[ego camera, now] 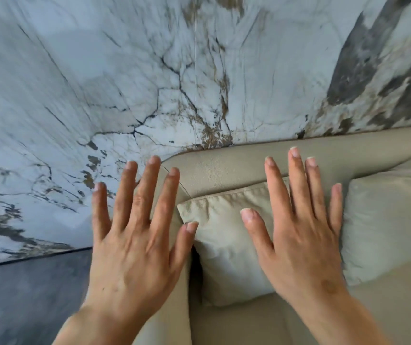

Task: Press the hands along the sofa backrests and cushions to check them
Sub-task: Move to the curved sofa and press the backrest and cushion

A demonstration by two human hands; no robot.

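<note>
The sofa, beige and leather-like, occupies the lower right of the view, its backrest standing against a marbled wall. Two loose cushions lean on the backrest: a left cushion and a right cushion, touching or nearly so.

The left hand is flat and open, fingers spread, over the sofa's left arm at the corner; whether it bears down or hovers cannot be told. The right hand is likewise open and spread, palm down across the left cushion, fingertips reaching the backrest. Neither hand grips anything.

Judgement on handling: the cushions show creases and a soft sag, so they should yield readily under the palm and are likely light and easily displaced. The backrest and arm look smoother and tauter, probably firmer padding over a frame. The surface appears slightly slick, so a hand may slide. Press with the flat palm at cushion centres and along the backrest top, not at seams.
</note>
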